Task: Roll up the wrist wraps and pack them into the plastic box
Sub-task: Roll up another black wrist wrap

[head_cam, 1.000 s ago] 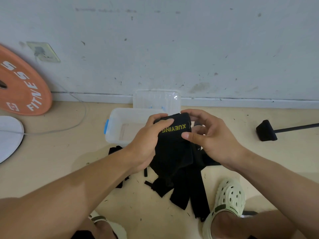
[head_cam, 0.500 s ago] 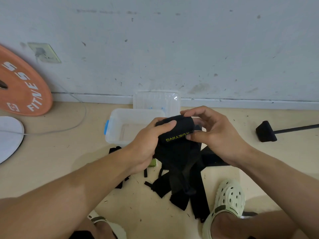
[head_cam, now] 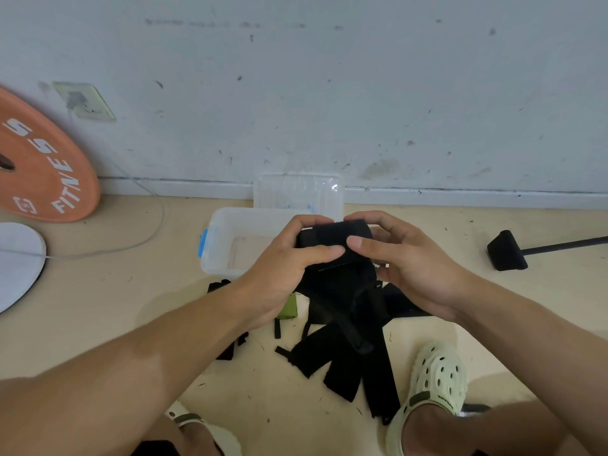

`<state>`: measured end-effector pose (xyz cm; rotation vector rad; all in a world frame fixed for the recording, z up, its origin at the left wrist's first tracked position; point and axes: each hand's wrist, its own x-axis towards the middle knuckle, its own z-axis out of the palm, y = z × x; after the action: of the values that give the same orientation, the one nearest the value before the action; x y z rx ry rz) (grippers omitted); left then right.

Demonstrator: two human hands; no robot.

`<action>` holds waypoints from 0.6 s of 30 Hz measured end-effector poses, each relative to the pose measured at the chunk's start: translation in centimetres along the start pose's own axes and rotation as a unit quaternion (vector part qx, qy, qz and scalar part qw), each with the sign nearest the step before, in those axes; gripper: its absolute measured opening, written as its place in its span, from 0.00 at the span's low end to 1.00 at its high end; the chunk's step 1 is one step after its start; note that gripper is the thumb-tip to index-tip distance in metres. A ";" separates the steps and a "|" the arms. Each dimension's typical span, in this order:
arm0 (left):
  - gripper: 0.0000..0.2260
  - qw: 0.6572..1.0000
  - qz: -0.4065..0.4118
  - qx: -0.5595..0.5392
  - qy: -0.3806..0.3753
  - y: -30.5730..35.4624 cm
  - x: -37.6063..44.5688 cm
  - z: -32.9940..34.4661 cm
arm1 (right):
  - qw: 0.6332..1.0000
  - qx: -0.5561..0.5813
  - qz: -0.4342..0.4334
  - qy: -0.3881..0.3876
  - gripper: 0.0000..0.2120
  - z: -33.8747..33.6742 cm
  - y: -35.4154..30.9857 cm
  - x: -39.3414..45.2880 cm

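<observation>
A black wrist wrap [head_cam: 335, 240] is partly rolled at its top end, with its loose tail hanging down toward the floor. My left hand [head_cam: 283, 268] grips the roll from the left, thumb pressed on its front. My right hand [head_cam: 404, 261] holds it from the right, fingers curled over the top. Just behind the hands stands the open clear plastic box [head_cam: 227, 238] with a blue latch. Several more black wraps [head_cam: 358, 366] lie in a loose pile on the floor below my hands.
The box's clear lid [head_cam: 299, 194] leans against the wall. An orange weight plate [head_cam: 39, 166] and a white disc [head_cam: 16, 261] sit at the left, with a thin cable on the floor. A black handle [head_cam: 506, 251] lies at the right. My pale green clogs [head_cam: 431, 386] are near the pile.
The wrap has been rolled further: the yellow lettering that faced me has turned under and out of sight. Both hands stayed in place, thumbs now meeting on the roll's front.
</observation>
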<state>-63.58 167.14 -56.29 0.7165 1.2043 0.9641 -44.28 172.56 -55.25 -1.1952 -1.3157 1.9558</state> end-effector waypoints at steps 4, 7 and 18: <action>0.18 0.999 -0.022 -0.041 0.007 0.5 -0.1 0.1 | 1.000 0.006 -0.022 0.010 0.21 -0.2 0.1 0.0; 0.17 0.996 -0.038 -0.080 0.021 0.7 0.1 0.1 | 0.999 -0.005 -0.040 0.009 0.16 -0.3 0.1 -0.2; 0.21 0.997 0.007 -0.061 0.044 0.3 0.6 -0.5 | 1.000 -0.012 -0.003 -0.015 0.28 -0.5 -0.3 0.1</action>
<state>-64.12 167.79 -56.39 0.5910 1.2060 1.0805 -43.87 172.98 -55.05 -1.1775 -1.3605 1.9656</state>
